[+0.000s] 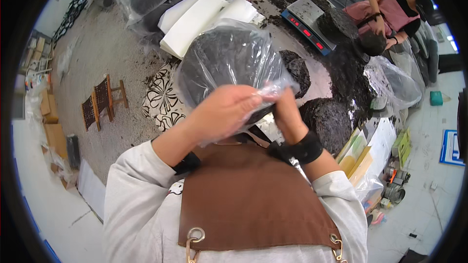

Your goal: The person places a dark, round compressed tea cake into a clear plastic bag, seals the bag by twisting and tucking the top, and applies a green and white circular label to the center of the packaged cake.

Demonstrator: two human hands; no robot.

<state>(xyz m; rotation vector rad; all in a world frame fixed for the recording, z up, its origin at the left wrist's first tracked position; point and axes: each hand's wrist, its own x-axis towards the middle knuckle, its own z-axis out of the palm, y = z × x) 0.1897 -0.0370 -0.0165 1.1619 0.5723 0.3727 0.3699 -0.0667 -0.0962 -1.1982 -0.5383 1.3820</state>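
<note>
In front of my chest is a clear plastic bag point(234, 56) with a large, round, dark disc-shaped cake inside, its plastic stretched and creased. My left hand point(224, 109) is closed on the bag's gathered near edge. Close beside it, my right hand point(286, 109) also pinches the twisted plastic, its fingers partly hidden behind the film. Just beyond the bag on the right lies a dark crumbly round cake point(296, 73). Another dark round cake point(325, 122) sits right of my right wrist.
A digital scale point(306, 27) with a red display stands at the far right, beside loose dark crumbs. A co-worker point(387, 12) in a pink apron handles a dark round piece there. White paper sheets point(204, 19) lie beyond the bag; small wooden stools point(103, 98) stand on the left.
</note>
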